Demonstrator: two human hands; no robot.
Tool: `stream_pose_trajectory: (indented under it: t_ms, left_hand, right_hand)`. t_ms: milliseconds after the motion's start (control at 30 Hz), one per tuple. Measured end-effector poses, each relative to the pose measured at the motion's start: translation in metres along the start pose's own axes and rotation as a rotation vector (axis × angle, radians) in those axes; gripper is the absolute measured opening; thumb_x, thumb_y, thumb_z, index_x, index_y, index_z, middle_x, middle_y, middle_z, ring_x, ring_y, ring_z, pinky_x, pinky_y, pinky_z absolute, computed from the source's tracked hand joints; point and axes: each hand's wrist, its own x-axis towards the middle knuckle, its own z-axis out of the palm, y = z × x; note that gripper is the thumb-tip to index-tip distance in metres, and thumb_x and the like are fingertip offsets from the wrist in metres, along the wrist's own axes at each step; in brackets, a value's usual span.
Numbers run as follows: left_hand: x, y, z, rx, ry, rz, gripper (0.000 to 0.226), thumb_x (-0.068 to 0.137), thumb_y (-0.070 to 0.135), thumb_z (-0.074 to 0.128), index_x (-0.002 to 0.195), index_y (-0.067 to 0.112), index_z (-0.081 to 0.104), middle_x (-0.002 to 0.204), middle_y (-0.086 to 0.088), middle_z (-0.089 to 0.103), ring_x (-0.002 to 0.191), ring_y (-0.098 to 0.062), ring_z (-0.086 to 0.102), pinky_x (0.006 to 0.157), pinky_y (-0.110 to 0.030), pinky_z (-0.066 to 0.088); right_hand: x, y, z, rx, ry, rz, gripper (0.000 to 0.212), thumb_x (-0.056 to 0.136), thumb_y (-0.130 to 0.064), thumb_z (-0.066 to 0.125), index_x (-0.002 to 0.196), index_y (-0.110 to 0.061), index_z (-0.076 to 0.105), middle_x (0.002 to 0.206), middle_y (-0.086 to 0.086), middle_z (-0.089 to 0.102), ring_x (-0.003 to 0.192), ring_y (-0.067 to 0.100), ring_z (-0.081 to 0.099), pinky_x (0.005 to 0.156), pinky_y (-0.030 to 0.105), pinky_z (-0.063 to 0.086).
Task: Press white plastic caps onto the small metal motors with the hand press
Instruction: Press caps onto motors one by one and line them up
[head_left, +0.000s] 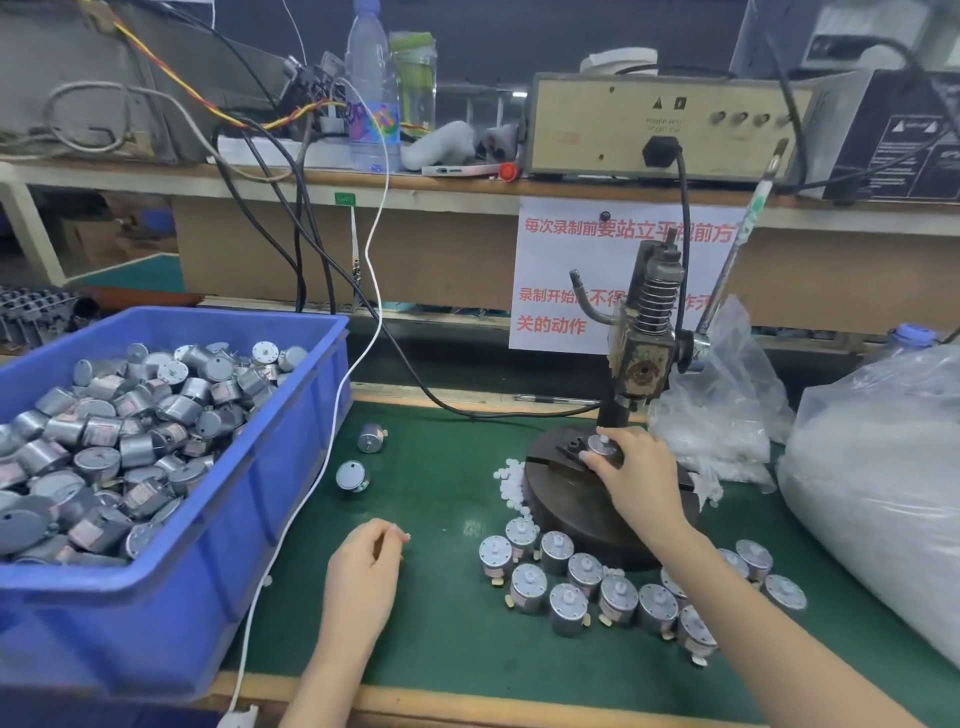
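- Blue bin (291, 415): full of motors, wall close beside left forearm; little room leftward.
- White cable (332, 431): trails past bin corner, over table (447, 623) edge; snag risk.
- Left hand (363, 566): over table, fingers curled toward thumb; cannot tell whether cap is pinched.
- Loose caps (511, 480) against press base (571, 499): easily scattered.
- Capped motors (569, 597) crowd beneath right forearm; a sweep could topple them.
- Right hand (636, 467): fingers clamped on motor (602, 447) on base, near ram.
- Risk: pinch if lever (732, 260) drops; tilted motor skews cap.
- Bag (872, 467) blocks right.
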Motion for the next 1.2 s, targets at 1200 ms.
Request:
stream_pose_trajectory:
  t_ms: [1200]
  left_hand:
    - [0.001, 0.000, -0.001, 0.011, -0.008, 0.001, 0.026, 0.088, 0.006, 0.048, 0.072, 0.016, 0.064, 0.082, 0.006, 0.061, 0.079, -0.010, 0.057, 0.069, -0.024, 0.041]
  right_hand:
    - [0.111, -0.026, -0.130, 1.150, 0.201, 0.486, 0.045, 0.085, 0.004, 0.039, 0.128, -0.006, 0.047, 0.087, -0.003, 0.057, 0.091, 0.011, 0.055, 0.092, 0.029, 0.048]
